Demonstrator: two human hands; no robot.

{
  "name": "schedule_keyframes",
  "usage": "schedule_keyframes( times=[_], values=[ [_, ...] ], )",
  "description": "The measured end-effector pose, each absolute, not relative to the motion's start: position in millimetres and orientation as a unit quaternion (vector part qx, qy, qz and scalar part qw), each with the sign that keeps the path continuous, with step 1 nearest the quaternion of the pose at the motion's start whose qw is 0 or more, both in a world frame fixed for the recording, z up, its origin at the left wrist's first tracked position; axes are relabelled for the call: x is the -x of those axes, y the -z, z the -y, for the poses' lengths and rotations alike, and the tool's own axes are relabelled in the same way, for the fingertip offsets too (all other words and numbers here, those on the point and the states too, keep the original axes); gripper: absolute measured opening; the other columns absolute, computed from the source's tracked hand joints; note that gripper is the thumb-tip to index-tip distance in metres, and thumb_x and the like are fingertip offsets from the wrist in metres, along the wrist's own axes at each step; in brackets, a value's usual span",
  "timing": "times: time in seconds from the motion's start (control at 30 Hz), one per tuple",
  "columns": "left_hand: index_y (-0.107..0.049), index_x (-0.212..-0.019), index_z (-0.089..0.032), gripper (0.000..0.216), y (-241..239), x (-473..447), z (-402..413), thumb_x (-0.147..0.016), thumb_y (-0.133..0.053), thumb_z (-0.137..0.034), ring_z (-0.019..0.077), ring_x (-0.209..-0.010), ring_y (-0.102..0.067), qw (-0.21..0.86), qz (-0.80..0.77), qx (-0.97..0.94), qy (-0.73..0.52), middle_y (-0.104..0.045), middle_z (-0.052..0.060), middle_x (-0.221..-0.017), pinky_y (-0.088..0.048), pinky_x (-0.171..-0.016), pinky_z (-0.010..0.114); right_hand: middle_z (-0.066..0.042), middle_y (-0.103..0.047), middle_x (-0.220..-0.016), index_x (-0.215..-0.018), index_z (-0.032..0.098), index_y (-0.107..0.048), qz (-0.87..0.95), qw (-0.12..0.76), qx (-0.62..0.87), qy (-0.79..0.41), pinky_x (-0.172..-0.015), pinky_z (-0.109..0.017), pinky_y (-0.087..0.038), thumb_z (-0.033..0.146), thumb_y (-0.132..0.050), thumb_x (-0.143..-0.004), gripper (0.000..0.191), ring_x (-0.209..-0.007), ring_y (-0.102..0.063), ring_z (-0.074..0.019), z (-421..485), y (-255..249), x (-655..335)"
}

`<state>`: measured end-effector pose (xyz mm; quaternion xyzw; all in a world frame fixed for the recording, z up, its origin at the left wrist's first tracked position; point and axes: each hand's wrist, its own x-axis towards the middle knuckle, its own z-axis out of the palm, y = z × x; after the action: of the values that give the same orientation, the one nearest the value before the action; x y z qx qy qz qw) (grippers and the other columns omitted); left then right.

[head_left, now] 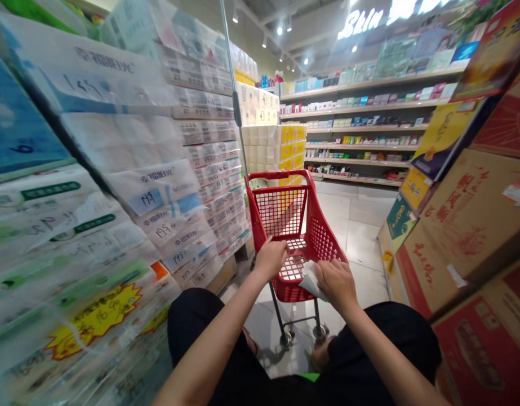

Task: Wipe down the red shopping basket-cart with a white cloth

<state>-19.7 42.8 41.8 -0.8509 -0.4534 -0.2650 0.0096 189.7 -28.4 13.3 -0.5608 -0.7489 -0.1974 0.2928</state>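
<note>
A small red shopping cart (323,239) stands in the aisle right in front of me. My left hand (270,257) is closed on the cart's near rim. My right hand (336,282) rests on the same rim to the right and presses a white cloth or paper (309,280) against it, fingers curled over it. My black trousers and knees fill the lower middle of the view.
Stacked packs of tissue paper (116,186) wall the left side. Red and brown cardboard boxes (466,225) pile up on the right. Shelves of goods (361,129) run across the back. Pale floor tiles (361,237) stretch ahead of the cart.
</note>
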Motion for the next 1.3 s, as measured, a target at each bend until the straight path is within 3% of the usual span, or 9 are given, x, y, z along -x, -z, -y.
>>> schedule_keyframes(
  times=[0.17,0.3,0.47,0.57,0.67,0.8,0.93,1.03,1.3],
  values=[
    [-0.055,-0.1,-0.021,0.013,-25,-13,1,-0.092,-0.045,-0.023,0.0206,-0.085,-0.063,0.041,0.475,0.849,0.229,-0.068,0.005,-0.088,-0.042,-0.088,0.037,-0.004,-0.062,-0.068,-0.07,0.022,-0.053,0.751,0.304,0.55,0.204,-0.076,-0.036,-0.028,0.031,-0.037,-0.098,0.033,-0.074,-0.049,-0.0196,25,-16,-170],
    [-0.052,-0.113,-0.019,0.024,-15,-5,13,-0.094,-0.042,-0.028,0.0221,-0.075,-0.064,0.064,0.51,0.837,0.185,-0.068,0.008,-0.082,-0.042,-0.07,0.032,-0.004,-0.062,-0.071,-0.074,0.022,-0.055,0.763,0.294,0.543,0.191,-0.076,-0.036,-0.028,0.033,-0.036,-0.098,0.032,-0.075,-0.051,-0.0197,22,-15,-157],
    [-0.051,-0.118,-0.021,0.03,-16,21,2,-0.097,-0.036,-0.036,0.0195,-0.071,-0.064,0.067,0.479,0.85,0.211,-0.068,0.005,-0.078,-0.041,-0.067,0.028,-0.005,-0.066,-0.082,-0.082,0.023,-0.058,0.81,0.268,0.498,0.156,-0.08,-0.035,-0.034,0.038,-0.039,-0.097,0.028,-0.084,-0.055,-0.0199,9,-12,-169],
    [-0.06,-0.096,-0.022,0.03,-18,31,-6,-0.097,-0.036,-0.039,0.0178,-0.07,-0.063,0.056,0.466,0.854,0.224,-0.068,0.004,-0.076,-0.04,-0.065,0.026,-0.006,-0.067,-0.104,-0.102,0.023,-0.059,0.836,0.264,0.462,0.137,-0.092,-0.036,-0.036,0.041,-0.041,-0.096,0.026,-0.108,-0.054,-0.022,-1,-12,-189],
    [-0.059,-0.074,-0.021,0.04,-18,35,-9,-0.096,-0.038,-0.046,0.0171,-0.069,-0.061,0.044,0.45,0.862,0.228,-0.067,0.004,-0.075,-0.038,-0.064,0.026,-0.004,-0.065,-0.116,-0.118,0.026,-0.056,0.836,0.28,0.451,0.14,-0.106,-0.042,-0.029,0.04,-0.039,-0.097,0.031,-0.127,-0.045,-0.0222,-4,-13,-204],
    [-0.06,-0.079,-0.022,0.034,-19,36,-8,-0.087,-0.053,-0.054,0.0193,-0.073,-0.062,0.038,0.426,0.877,0.221,-0.068,0.003,-0.079,-0.039,-0.065,0.028,-0.004,-0.068,-0.104,-0.105,0.025,-0.06,0.816,0.305,0.468,0.146,-0.11,-0.044,-0.026,0.036,-0.039,-0.097,0.025,-0.124,-0.049,-0.0217,5,-13,-194],
    [-0.059,-0.086,-0.023,0.013,-18,38,-6,-0.079,-0.063,-0.034,0.0218,-0.083,-0.064,0.037,0.42,0.883,0.205,-0.068,0.004,-0.084,-0.041,-0.069,0.03,-0.005,-0.068,-0.09,-0.087,0.023,-0.06,0.8,0.311,0.496,0.131,-0.1,-0.038,-0.034,0.037,-0.042,-0.096,0.025,-0.097,-0.06,-0.0201,16,-14,-156],
    [-0.057,-0.084,-0.021,0.013,-18,41,-6,-0.075,-0.064,-0.027,0.023,-0.082,-0.064,0.041,0.42,0.885,0.197,-0.068,0.006,-0.084,-0.041,-0.07,0.032,-0.004,-0.068,-0.082,-0.081,0.023,-0.06,0.807,0.299,0.495,0.119,-0.089,-0.034,-0.037,0.038,-0.042,-0.097,0.028,-0.085,-0.06,-0.0187,17,-16,-136],
    [-0.059,-0.084,-0.024,0.023,-22,52,-4,-0.081,-0.063,-0.047,0.0188,-0.077,-0.063,0.038,0.413,0.886,0.208,-0.068,0.001,-0.083,-0.039,-0.067,0.028,-0.004,-0.068,-0.112,-0.102,0.025,-0.063,0.833,0.316,0.44,0.113,-0.102,-0.039,-0.031,0.035,-0.04,-0.098,0.025,-0.117,-0.055,-0.02,13,-15,-178]
  ],
)
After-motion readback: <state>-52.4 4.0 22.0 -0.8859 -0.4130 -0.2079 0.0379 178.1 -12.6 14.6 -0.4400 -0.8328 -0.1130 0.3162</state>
